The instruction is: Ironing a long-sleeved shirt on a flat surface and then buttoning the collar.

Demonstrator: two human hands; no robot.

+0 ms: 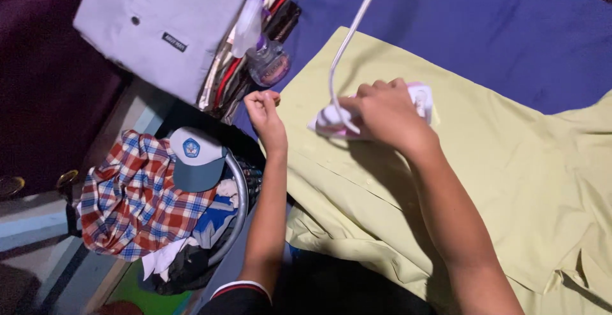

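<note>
The right hand point(382, 112) grips a pink-white iron point(373, 116) resting on the yellow-green shirt point(484, 162), which is spread mid-scene; the left hand point(263, 108) pinches the shirt's far-left edge, fingers closed

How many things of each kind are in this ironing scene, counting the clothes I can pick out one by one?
Irons: 1, pink and white iron under the right hand
Shirts: 3, yellow-green shirt pinched by the left hand, grey folded shirt, plaid shirt
Caps: 1, grey-blue cap
Spray bottles: 1, spray bottle
Baskets: 1, laundry basket
Total: 7
</note>
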